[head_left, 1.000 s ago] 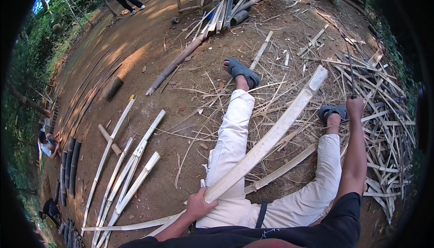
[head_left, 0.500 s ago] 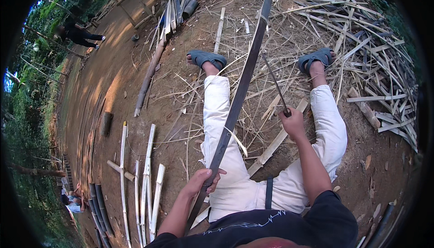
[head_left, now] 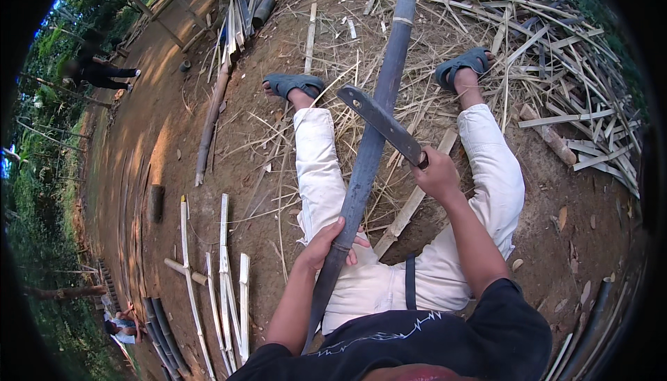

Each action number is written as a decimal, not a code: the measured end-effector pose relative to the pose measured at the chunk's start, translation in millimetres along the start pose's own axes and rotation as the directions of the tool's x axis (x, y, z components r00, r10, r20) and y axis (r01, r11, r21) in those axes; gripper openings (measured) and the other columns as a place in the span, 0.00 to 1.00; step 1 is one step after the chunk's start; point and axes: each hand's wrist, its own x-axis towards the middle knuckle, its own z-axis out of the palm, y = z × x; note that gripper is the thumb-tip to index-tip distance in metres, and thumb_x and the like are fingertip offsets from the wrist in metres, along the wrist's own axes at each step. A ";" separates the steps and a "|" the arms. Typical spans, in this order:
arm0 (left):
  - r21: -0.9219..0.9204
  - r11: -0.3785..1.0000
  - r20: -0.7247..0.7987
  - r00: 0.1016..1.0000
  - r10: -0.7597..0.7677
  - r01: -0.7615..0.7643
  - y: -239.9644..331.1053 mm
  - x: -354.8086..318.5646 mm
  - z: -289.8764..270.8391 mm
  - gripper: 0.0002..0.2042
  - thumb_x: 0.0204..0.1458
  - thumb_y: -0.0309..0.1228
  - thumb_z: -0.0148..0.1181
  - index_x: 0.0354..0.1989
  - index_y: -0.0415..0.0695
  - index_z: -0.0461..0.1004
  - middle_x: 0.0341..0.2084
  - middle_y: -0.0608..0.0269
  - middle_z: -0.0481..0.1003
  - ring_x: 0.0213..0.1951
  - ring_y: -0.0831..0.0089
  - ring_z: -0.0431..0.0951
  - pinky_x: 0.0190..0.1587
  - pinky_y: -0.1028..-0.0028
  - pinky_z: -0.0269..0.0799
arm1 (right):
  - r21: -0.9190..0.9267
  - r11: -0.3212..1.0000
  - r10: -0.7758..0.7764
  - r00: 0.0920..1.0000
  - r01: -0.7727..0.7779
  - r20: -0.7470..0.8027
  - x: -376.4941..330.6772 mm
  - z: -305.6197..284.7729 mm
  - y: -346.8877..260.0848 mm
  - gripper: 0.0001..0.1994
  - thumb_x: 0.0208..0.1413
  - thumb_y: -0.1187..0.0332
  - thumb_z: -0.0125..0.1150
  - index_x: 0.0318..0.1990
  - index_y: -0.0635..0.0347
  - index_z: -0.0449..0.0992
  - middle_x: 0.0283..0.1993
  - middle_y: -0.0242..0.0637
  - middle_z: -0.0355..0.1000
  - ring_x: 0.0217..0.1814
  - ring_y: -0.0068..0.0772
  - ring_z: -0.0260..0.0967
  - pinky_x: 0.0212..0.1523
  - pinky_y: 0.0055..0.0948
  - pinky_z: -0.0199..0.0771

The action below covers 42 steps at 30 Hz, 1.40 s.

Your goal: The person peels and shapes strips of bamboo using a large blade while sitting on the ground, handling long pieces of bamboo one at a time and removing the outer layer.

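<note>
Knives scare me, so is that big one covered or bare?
Bare: the dark knife blade sticks uncovered out of the right hand.

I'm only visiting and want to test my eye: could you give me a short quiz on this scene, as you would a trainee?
1. What does the right hand hold?
2. True or false: the left hand is clear of the long dark bamboo.
3. Where in the picture is the big heap of strips?
A) lower left
B) upper right
C) lower middle

Key:
1. A knife; its wide blade crosses over the bamboo in this view.
2. False: the left hand grips the bamboo near its lower end.
3. B
</note>
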 end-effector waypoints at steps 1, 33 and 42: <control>0.011 1.000 -0.007 1.000 -0.005 0.005 0.0 -0.8 -1.3 0.31 0.68 0.53 0.38 0.58 0.32 0.63 0.37 0.38 0.78 0.23 0.62 0.81 0.26 0.68 0.80 | -0.042 0.999 -0.025 1.000 0.026 0.014 -0.4 3.4 7.2 0.15 0.44 0.69 0.67 0.41 0.61 0.73 0.34 0.49 0.76 0.38 0.55 0.76 0.39 0.47 0.74; 0.169 0.984 -0.393 0.912 0.120 -0.057 -42.6 -40.8 13.6 0.26 0.68 0.50 0.44 0.46 0.35 0.75 0.22 0.66 0.73 0.19 0.81 0.70 0.23 0.77 0.66 | -0.550 0.670 -0.332 0.864 0.499 0.379 128.7 -42.0 -27.2 0.08 0.42 0.70 0.62 0.31 0.60 0.73 0.31 0.42 0.76 0.36 0.46 0.77 0.39 0.41 0.75; 0.395 0.918 -0.527 0.809 0.260 -0.038 -27.9 -3.7 14.8 0.24 0.68 0.48 0.46 0.42 0.36 0.77 0.18 0.67 0.72 0.18 0.81 0.69 0.22 0.76 0.64 | -0.392 0.677 -0.387 0.754 0.623 0.531 0.0 7.6 -81.8 0.06 0.45 0.68 0.58 0.30 0.59 0.73 0.28 0.43 0.75 0.31 0.43 0.78 0.37 0.39 0.76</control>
